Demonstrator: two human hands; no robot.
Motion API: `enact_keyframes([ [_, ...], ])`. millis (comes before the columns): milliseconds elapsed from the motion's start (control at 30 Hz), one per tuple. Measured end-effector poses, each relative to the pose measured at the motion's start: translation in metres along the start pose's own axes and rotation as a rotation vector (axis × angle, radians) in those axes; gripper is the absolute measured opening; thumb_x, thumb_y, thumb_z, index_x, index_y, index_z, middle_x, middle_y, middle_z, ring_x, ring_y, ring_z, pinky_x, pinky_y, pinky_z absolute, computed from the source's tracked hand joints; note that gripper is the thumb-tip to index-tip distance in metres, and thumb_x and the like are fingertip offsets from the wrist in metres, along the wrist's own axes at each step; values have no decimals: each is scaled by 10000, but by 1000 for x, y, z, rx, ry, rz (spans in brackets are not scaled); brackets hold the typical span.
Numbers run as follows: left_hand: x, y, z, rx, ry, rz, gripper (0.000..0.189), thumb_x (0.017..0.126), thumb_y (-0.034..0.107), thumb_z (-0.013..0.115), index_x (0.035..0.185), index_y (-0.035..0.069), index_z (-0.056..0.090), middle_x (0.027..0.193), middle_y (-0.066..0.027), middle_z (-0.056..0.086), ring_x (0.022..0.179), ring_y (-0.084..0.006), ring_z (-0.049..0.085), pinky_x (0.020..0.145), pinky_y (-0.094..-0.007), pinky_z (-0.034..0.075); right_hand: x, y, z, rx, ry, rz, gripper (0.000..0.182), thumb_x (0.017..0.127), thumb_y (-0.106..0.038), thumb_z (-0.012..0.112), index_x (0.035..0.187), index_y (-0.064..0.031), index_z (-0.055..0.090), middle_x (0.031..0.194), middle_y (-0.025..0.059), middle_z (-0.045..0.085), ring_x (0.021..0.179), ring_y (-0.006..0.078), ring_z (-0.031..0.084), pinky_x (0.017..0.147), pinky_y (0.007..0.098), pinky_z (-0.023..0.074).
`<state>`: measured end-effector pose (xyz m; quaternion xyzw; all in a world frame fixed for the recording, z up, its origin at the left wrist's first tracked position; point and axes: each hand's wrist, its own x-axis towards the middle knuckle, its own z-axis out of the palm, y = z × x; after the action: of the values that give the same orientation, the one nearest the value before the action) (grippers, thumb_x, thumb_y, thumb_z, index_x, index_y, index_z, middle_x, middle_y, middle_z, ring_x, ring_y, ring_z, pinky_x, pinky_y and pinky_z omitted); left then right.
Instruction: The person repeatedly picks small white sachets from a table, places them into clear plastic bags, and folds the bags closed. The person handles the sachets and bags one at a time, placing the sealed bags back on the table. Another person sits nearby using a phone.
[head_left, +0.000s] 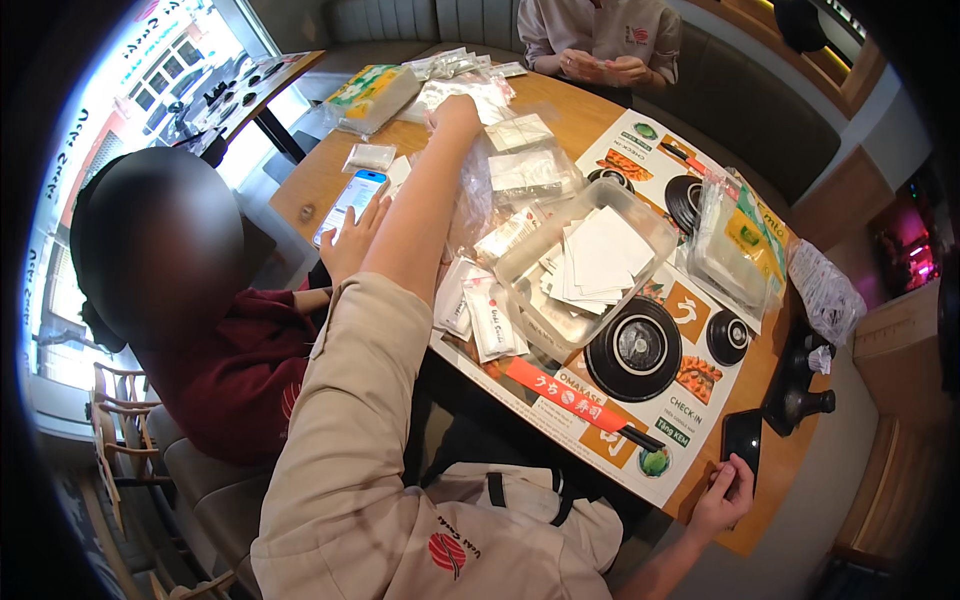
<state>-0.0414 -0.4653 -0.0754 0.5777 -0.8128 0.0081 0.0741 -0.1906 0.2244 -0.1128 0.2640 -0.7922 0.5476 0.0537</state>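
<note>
My left arm stretches across the table, and my left hand (455, 114) is at a pile of clear plastic packets (480, 97); its fingertips are hidden behind the hand. My right hand (724, 495) rests at the near right edge of the table, its bent fingers beside a black phone (741, 439); whether it holds anything is unclear. Before me stands a translucent plastic box (540, 341) with white paper squares (609, 251) inside. White wrapped packets (491, 319) lie at its left, and bagged white stacks (529, 171) lie beyond it. Chopsticks in a red paper sleeve (562, 397) lie on the printed placemat.
Black dishes (634, 349) sit on the placemats. Bagged tissue packs stand at the far left (375, 97) and right (731, 240). A black tray with a bottle (799, 401) is at the right edge. A co-worker's hand (360, 232) touches a lit phone (351, 206); another person's hands (606, 69) are opposite.
</note>
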Motion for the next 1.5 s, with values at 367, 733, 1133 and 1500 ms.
enact_keyframes([
  [367,4,-8,7,35,-50,17,498,797,442,773,1154,103,701,1194,-110,701,1095,-301,670,904,-519,508,-1,5,-1,21,0,6,128,947,-15,572,997,71,653,809,68,626,698,103,551,640,222,451],
  [733,5,-14,12,-96,-6,78,336,791,385,773,1045,166,751,1125,-101,722,1057,-297,682,907,-413,534,0,10,-3,-46,-30,-25,158,979,-65,569,1064,33,659,831,36,626,711,74,542,642,202,445],
  [1133,-19,-15,-85,-823,570,172,240,834,326,769,867,88,755,777,-82,729,709,-208,710,671,-334,533,-1,-2,-2,18,8,-34,131,936,-29,585,990,44,679,808,71,671,668,106,595,608,225,467],
  [1500,-332,211,-120,-1206,-722,881,232,906,254,741,940,24,736,801,-38,715,686,-98,675,617,-240,547,14,-90,47,658,-311,152,668,982,-289,628,1474,50,330,1248,164,583,971,184,628,727,307,581],
])
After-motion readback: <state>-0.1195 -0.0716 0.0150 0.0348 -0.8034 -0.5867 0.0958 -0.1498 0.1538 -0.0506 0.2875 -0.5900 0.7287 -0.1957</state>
